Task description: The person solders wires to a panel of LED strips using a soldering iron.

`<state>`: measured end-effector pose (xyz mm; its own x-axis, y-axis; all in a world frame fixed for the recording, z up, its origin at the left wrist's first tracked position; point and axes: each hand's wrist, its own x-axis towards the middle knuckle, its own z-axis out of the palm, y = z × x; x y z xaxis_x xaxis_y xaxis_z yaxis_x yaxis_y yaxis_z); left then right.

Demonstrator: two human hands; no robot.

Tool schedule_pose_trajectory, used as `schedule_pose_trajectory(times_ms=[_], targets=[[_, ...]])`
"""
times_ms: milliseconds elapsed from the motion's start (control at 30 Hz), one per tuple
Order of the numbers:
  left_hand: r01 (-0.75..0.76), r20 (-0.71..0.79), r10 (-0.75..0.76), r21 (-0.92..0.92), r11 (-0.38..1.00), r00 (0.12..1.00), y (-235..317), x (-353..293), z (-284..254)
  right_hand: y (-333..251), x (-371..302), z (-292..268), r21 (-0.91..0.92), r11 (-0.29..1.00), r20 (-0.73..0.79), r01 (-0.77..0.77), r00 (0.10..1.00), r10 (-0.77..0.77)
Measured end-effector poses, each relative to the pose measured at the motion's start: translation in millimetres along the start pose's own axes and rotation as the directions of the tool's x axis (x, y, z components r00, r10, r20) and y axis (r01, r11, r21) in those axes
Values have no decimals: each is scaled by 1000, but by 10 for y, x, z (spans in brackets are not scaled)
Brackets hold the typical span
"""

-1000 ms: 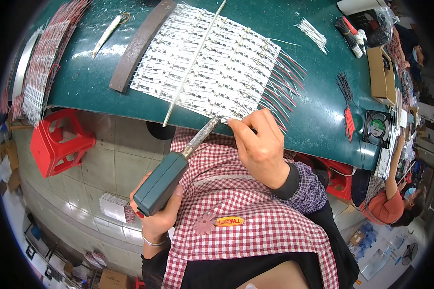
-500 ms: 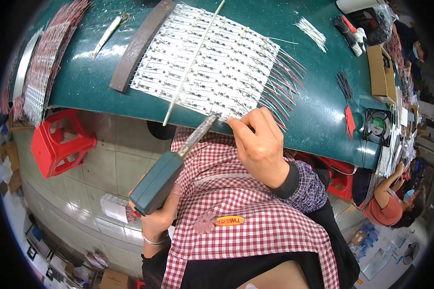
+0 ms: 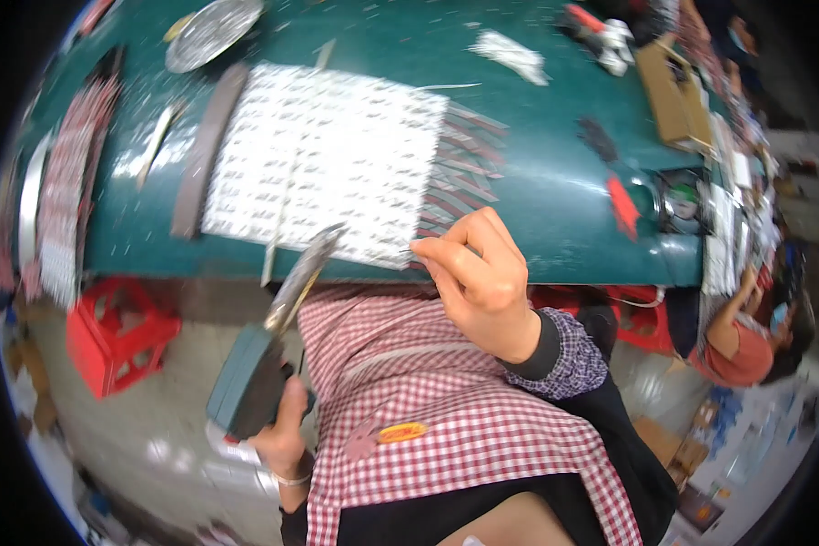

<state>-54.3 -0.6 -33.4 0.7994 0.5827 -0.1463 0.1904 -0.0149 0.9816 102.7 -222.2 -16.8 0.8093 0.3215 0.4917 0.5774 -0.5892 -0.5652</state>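
**A:** So the soldering iron [image 3: 268, 364] (teal grip, long metal barrel) is gripped in the left hand [image 3: 287, 437], fingers wrapped fully shut round the handle. It's held low, below the worktop [image 3: 537, 182] edge, barrel angled up so the tip [image 3: 328, 238] is right at the near edge of the sheet of white strips [image 3: 323, 164]. The frame is blurred there, so contact can't be confirmed.

**B:** And the right hand [image 3: 482, 282]?

**A:** Raised at the sheet's near right corner, wrist bent, fingers curled in, thumb and forefinger pinched shut on something thin. Probably solder wire or one of the red and black leads [image 3: 460, 177] fanned off the sheet's right side (too small to be told apart).

**B:** What could go wrong, I'd guess: the hot barrel is parked close above the checked apron [image 3: 446, 409], so a dropped wrist could get the cloth scorched.

**A:** Agreed. The pinching fingers are also very near the tip, so a burn could be picked up from a small slip. And with the sheet hanging right at the worktop's edge, a nudge from the barrel could get it shoved out of line, or a neighbouring pad could be bridged.

**B:** The red crate [image 3: 118, 332] on the floor is well clear, at least.
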Motion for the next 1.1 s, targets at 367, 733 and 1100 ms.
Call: schedule_pose_trajectory(times_ms=[367,733,1100], targets=[[-50,74,53,-43,998,996,148,154,207,1571,-44,-1181,-511,837,-275,-195,960,55],[-72,85,72,-9,997,994,264,167,460,1742,-565,-1637,-534,732,-256,-424,905,338],[-64,118,68,-40,997,991,278,128,500,1752,-573,-1650,-488,770,-256,-411,911,324]])
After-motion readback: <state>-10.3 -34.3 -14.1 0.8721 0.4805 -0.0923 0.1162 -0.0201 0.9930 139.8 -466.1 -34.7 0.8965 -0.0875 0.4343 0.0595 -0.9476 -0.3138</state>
